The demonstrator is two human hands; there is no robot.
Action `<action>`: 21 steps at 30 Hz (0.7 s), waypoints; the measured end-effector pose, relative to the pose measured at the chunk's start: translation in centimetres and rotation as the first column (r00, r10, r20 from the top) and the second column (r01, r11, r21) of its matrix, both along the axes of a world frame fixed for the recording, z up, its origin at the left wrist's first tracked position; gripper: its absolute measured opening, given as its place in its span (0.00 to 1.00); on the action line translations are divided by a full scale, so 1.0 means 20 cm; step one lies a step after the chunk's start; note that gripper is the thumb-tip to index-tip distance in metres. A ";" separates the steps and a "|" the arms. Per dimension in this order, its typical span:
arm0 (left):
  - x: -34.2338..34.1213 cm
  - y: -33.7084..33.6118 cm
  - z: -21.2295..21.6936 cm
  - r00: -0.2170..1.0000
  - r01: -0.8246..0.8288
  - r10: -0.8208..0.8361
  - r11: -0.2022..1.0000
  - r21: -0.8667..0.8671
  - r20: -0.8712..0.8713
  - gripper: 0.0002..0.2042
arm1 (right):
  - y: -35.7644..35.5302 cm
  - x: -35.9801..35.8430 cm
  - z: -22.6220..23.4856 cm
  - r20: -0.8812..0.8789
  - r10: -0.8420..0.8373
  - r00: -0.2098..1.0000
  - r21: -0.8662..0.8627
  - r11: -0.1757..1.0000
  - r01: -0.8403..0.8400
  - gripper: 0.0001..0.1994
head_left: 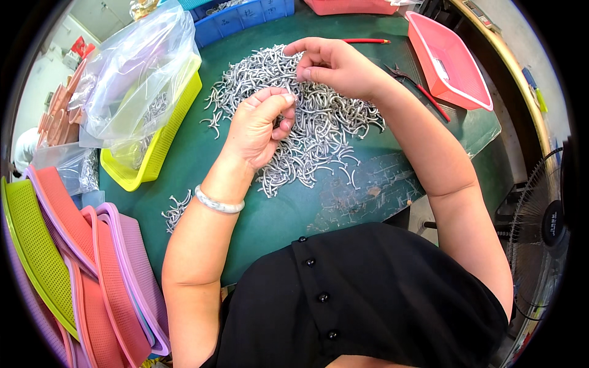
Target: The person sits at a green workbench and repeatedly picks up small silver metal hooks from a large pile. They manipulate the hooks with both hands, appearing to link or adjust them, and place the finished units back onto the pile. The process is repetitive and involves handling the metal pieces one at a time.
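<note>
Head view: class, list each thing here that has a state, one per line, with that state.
Left hand: closed on a small metal hook.
Right hand: fingers pinching a hook.
Hook pile: loose, spread on the green table.
Yellow basket: holds a clear bag.
Pink tray: empty, tilted.
Fan: cannot tell whether running.

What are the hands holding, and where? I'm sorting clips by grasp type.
Both hands, left and right, pinch a small metal hook between fingertips; which end each grips cannot be told.

Silvery grey hooks are glinting on the dark green tabletop; a yellow basket is showing upper left, a pink tray upper right.
</note>
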State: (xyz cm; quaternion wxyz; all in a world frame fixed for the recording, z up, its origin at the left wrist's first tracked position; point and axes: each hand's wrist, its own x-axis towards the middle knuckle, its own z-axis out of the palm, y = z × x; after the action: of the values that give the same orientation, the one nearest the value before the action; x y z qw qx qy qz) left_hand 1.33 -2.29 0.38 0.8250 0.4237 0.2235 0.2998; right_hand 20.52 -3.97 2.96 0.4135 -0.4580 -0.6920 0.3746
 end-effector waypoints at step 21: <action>-0.08 0.00 0.24 0.992 -0.002 -0.008 0.997 0.081 0.125 0.03 | 0.03 0.05 -0.05 0.266 -0.121 0.956 0.192 0.979 0.070 0.15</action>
State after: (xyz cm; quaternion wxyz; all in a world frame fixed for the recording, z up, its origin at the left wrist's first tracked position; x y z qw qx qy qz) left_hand -0.22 -2.38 5.19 0.8201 0.4374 0.1582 0.3334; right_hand 21.44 -3.37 2.03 0.3702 -0.4996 -0.7510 0.2223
